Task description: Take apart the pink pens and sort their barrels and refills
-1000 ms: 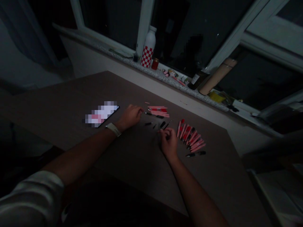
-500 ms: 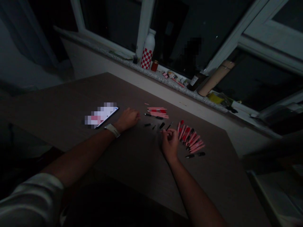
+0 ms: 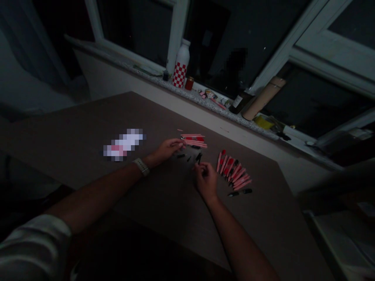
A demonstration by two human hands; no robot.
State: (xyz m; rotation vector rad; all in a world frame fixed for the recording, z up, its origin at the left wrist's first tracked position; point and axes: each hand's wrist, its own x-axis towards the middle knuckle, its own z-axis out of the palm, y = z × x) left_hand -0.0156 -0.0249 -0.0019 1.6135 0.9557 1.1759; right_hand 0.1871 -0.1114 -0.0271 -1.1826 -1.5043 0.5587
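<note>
My left hand, with a pale watch on its wrist, has its fingers closed at the left end of a black pen. That pen lies below a row of pink pencils and a red piece; its tip is hidden by my fingers. My right hand is closed in a pinch on a thin black pen part, whose exact kind is too dark to tell. A short black piece and a smaller black bit lie between the hands.
Right of my right hand is a fan of pink, red and black pens, with a black pen below. A phone lies at left. The windowsill holds a checkered bottle, a small jar and a cardboard tube.
My left hand has moved right, from beside the phone to the black pen's left end. My right hand has shifted slightly left, and the thin black part in it now overlaps the black piece there.
</note>
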